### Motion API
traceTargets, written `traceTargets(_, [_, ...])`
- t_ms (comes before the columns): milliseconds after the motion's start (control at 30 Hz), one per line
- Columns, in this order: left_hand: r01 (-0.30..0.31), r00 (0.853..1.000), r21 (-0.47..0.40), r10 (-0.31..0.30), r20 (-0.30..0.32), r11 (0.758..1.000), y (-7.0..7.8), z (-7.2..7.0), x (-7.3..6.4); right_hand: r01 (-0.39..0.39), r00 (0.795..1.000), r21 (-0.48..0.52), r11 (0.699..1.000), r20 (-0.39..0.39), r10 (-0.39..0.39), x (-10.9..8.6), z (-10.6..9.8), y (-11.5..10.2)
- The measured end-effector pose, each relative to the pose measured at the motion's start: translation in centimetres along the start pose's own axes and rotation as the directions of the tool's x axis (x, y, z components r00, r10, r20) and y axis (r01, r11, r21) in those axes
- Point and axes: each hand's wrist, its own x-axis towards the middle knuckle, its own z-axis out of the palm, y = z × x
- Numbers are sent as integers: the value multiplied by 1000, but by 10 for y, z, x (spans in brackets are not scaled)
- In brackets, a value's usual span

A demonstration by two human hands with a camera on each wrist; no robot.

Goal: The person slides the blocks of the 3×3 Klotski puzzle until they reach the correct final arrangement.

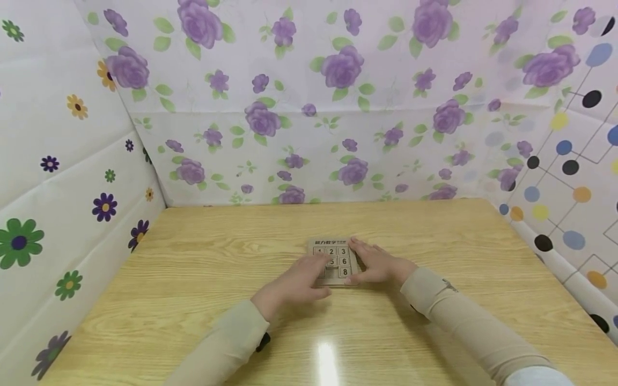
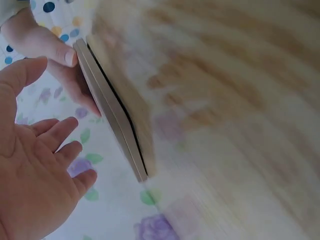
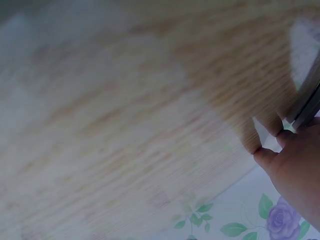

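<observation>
A flat wooden number slide puzzle lies on the table, its lettered strip at the far edge. Tiles 1, 2, 3, 5, 6 and 8 show, with a gap left of the 8. My left hand reaches over the puzzle's left side, fingers over the tiles there and hiding some of them; its thumb points out over the near edge. In the left wrist view, the fingers of that hand are spread and loosely bent. My right hand holds the puzzle's right edge, thumb at the near corner and fingers near the far corner.
The wooden table has a glossy, reflective top. Behind it hangs a cloth with purple roses. Flower-patterned cloth stands on the left, and dotted cloth on the right.
</observation>
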Motion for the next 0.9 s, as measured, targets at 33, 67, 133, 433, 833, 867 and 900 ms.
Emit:
traceTargets(33, [-11,1000,6,11,16,1000,2,1,2,-1,1000,1,1000,0,1,0,0,0])
traceTargets(67, [-16,999,16,15,32,1000,4,2,4,-1,1000,2,1000,2,1,0,0,0])
traceTargets(133, [-24,998,37,22,57,999,7,4,7,0,1000,-4,1000,3,0,0,0,0])
traceTargets(433, [36,985,52,-45,168,998,16,11,17,11,1000,-10,1000,-2,-11,0,-1,0])
traceTargets(833, [77,969,97,-97,225,992,20,10,18,15,1000,-16,1000,-6,-15,-1,-3,0])
traceTargets(867, [75,968,106,-98,231,991,20,10,18,17,1000,-12,1000,-5,-18,-1,-3,0])
traceTargets(900, [76,966,114,-101,237,991,19,10,17,18,1000,-11,1000,-4,-18,-1,-3,0])
